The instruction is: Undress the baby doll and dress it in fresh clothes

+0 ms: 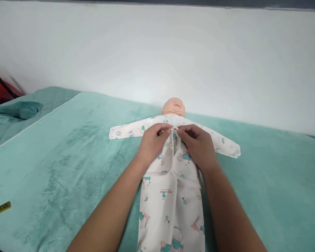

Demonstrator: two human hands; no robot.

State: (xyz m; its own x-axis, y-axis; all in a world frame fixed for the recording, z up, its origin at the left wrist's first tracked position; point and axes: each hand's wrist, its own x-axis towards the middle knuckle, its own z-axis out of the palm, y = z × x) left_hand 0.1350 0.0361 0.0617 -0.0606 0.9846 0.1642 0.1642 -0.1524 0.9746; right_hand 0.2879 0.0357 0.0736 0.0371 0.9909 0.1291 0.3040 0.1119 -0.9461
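A baby doll [174, 106] lies on its back, dressed in a white printed baby jacket [183, 166] with long sleeves spread to both sides. White printed trousers [170, 210] cover its lower body. My left hand [155, 141] pinches one front edge of the jacket at the upper chest. My right hand [196, 141] pinches the opposite edge, its fingertips close to those of the left. Below the fingers the jacket front hangs parted, and a small button [169, 145] shows on the left edge. The fingertips partly hide the fastening.
A green plush cover [68, 157] lies under the doll. Behind it rises a white wall [157, 52]. Folded green quilted cloth [49, 99] and a red and black item [0, 91] are at the far left. A yellow label [0, 209] lies at the lower left.
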